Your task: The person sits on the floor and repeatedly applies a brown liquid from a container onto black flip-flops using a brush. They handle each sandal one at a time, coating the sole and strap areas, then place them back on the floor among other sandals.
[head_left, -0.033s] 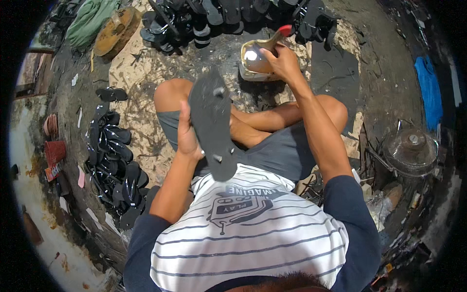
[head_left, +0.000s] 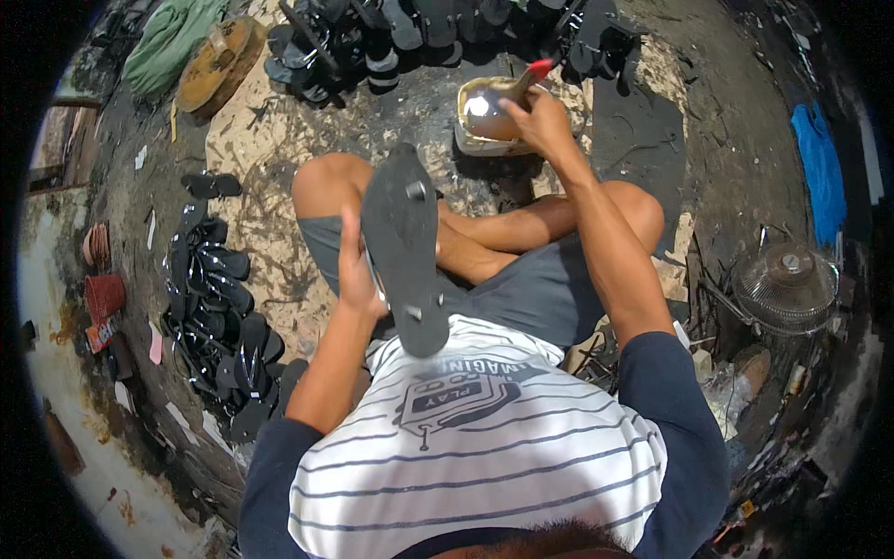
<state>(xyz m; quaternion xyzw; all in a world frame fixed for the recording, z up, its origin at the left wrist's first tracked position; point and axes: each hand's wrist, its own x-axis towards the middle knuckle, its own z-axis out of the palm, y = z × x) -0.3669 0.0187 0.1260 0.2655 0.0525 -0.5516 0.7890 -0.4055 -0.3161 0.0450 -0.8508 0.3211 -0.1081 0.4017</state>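
Black flip-flop (head_left: 399,247) and brush (head_left: 535,74) have dipped slightly toward the wearer

Biggest is the broad bank of dark sandals (head_left: 438,23) beyond the crossed legs (head_left: 507,228); a smaller, straggling row of sandals (head_left: 222,289) lies to the left. Between legs and bank stands a tub (head_left: 486,147) of amber, glue-like liquid (head_left: 501,126). The flip-flop is over the lap, underside facing up, the left hand (head_left: 357,265) closed on its left edge. The right hand (head_left: 545,119) grips the brush at the tub; its bristles cannot be made out. Smallest, plugs (head_left: 416,191) stick out of the underside, so straps are probably fitted already. Whether any coating is on cannot be told; with the brush at the tub, this flip-flop looks unfinished.
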